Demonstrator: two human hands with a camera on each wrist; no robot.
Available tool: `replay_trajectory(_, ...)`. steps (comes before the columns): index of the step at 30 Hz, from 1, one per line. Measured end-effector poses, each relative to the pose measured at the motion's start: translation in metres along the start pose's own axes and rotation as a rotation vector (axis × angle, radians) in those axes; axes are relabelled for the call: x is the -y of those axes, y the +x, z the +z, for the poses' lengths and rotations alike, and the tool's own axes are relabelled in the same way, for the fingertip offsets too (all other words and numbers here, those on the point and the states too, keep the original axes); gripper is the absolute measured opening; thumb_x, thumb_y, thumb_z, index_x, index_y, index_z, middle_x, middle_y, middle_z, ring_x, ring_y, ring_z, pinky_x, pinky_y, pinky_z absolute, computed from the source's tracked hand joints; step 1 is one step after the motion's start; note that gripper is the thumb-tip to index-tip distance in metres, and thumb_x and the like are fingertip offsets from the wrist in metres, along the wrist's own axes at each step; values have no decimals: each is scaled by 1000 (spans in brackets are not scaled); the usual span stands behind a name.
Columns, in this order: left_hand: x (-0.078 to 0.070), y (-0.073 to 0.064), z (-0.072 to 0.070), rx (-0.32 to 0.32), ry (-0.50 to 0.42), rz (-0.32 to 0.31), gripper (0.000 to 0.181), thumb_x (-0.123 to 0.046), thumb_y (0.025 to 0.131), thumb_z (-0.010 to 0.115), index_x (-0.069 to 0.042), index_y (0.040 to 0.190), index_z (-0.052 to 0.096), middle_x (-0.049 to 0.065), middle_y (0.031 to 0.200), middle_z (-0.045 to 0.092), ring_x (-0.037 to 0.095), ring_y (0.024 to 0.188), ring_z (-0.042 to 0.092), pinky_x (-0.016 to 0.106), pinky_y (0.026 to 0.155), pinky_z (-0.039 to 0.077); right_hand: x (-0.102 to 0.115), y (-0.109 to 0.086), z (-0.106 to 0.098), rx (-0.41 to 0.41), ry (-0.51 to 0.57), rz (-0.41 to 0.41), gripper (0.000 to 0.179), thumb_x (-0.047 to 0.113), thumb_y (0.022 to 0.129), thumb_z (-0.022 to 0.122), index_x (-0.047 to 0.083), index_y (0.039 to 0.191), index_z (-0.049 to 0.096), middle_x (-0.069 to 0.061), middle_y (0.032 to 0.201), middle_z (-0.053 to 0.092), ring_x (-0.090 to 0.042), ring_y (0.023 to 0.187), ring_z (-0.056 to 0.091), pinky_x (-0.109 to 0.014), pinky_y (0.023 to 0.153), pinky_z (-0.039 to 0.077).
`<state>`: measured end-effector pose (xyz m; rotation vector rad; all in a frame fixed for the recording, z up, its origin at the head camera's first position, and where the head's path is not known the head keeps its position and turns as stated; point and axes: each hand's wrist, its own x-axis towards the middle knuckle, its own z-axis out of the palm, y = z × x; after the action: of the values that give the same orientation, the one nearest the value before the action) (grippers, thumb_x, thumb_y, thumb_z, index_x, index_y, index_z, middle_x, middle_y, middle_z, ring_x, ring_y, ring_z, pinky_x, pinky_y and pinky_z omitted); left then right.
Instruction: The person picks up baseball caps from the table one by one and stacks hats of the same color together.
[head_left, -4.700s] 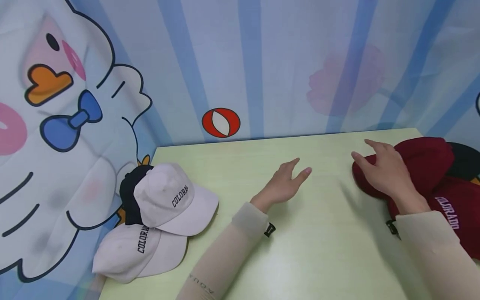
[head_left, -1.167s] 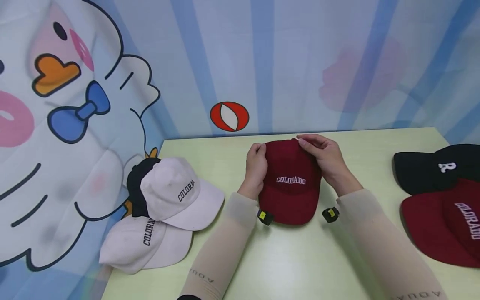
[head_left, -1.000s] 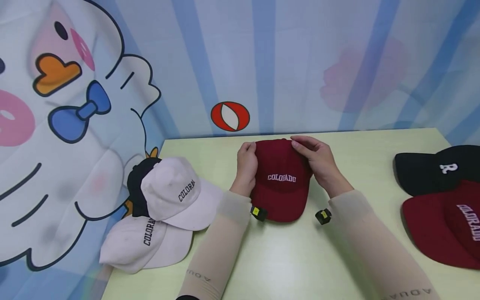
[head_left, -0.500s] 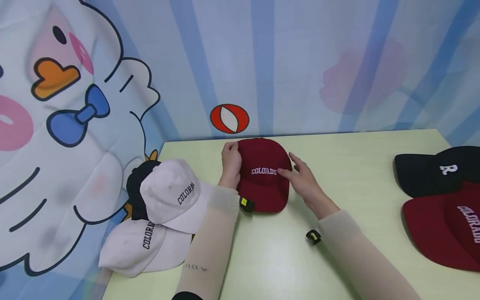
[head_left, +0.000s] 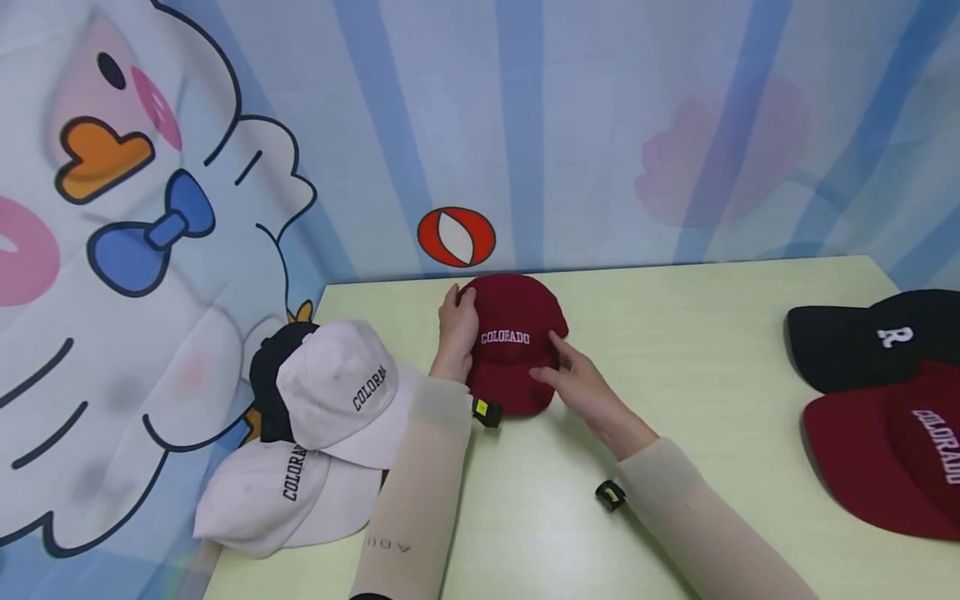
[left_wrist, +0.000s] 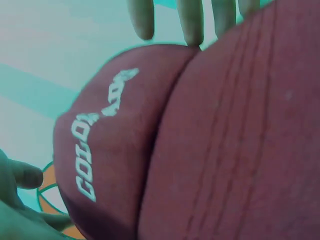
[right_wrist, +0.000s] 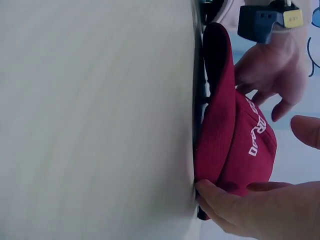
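A person (head_left: 675,483) is wearing beige sleeves (head_left: 720,525)
Paler cuffs (head_left: 444,404) are edging both; small black boxes (head_left: 493,417) are showing yellow patches (head_left: 482,407); dark letters (head_left: 386,545) are marking the left sleeve (head_left: 423,492).

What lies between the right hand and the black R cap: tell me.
In the head view, only bare tabletop lies between the right hand and the black R cap.

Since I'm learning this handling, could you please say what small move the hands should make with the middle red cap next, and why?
I'd probably ease the left hand and right hand sideways off the red cap: it seems to rest on the table, lettering facing the viewer, and neither hand looks wrapped round it.
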<state>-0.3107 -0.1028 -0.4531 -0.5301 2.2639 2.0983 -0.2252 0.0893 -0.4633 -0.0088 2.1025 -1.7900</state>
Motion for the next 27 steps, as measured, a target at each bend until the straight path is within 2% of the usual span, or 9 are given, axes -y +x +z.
replay_trajectory(5,-4,-11,-4,-1,31,-37,75,-45,107,43,-21,169,8,7,175,9,30,159,15,54,130,16,-2,8,5,32,45,-19,79,19,102,58,17,168,14,-10,175,13,-33,162,9,-55,130,12)
replay_trajectory(9,-6,-18,-7,7,-1,-34,79,-45,107,44,-16,168,3,7,175,10,29,159,15,53,131,13,-1,11,10,50,67,-33,78,18,102,59,16,168,16,-10,175,13,-33,163,7,-54,131,10)
replay_trajectory(13,-7,-18,-11,6,-25,-12,78,-44,107,44,-14,168,5,9,173,18,28,156,21,51,130,16,3,13,14,55,64,-34,78,19,102,59,17,167,17,-9,175,13,-32,163,6,-53,131,9)
replay_trajectory(19,-5,-16,-15,3,-62,30,63,-41,107,45,-17,162,27,9,153,45,26,140,42,53,122,32,3,20,18,68,54,-31,77,20,101,60,18,167,19,-9,175,14,-31,163,5,-54,131,7)
replay_trajectory(27,-3,-12,-17,-22,-80,49,58,-39,107,45,-18,160,33,9,151,48,26,137,45,52,121,34,6,24,21,74,51,-23,77,20,100,60,20,167,21,-8,175,12,-32,163,5,-56,130,7)
